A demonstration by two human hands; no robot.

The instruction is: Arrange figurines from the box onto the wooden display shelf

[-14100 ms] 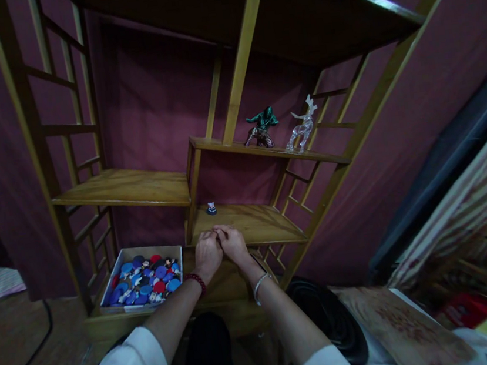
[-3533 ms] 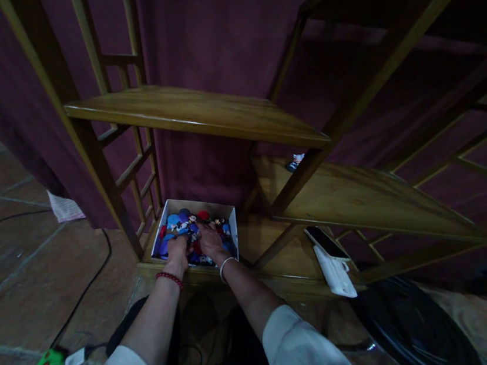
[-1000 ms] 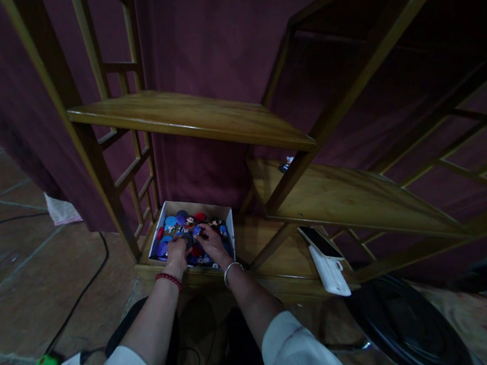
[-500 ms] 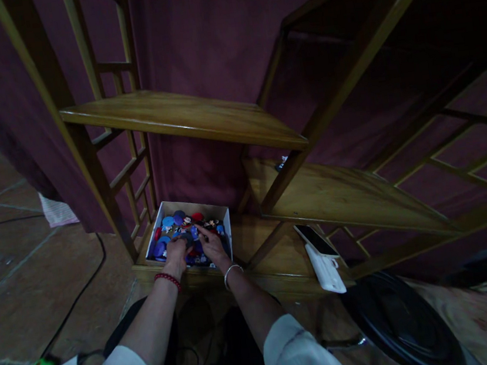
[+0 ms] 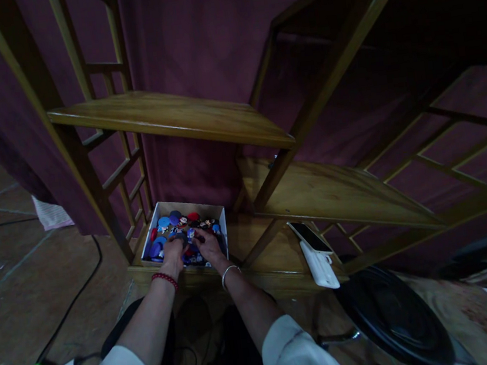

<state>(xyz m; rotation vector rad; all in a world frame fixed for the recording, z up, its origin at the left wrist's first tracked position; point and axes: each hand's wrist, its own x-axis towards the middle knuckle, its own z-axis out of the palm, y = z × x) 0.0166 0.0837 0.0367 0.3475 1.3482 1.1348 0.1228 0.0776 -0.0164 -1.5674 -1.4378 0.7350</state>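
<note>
Lower left of centre, over box [image 5: 202, 210] | right hand [image 5: 208, 246]: fingers pinching blue-white figure [image 5: 190, 234], left of palm | left hand [image 5: 173, 253]: fingers grasping dark disc [image 5: 182, 237], just beside | figure axis: indeterminate

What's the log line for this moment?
left hand: holds dark disc | right hand: holds purple piece | box: on bottom shelf | phone: right of box

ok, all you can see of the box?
The box is shallow, rectangular, open-topped, with pale, cardboard-like walls. It sits upright on the wooden lowest board, toward the left end. Small blue, red and dark pieces crowd it. The left hand and right hand reach in over its near side; contact with its walls is unclear.
</note>
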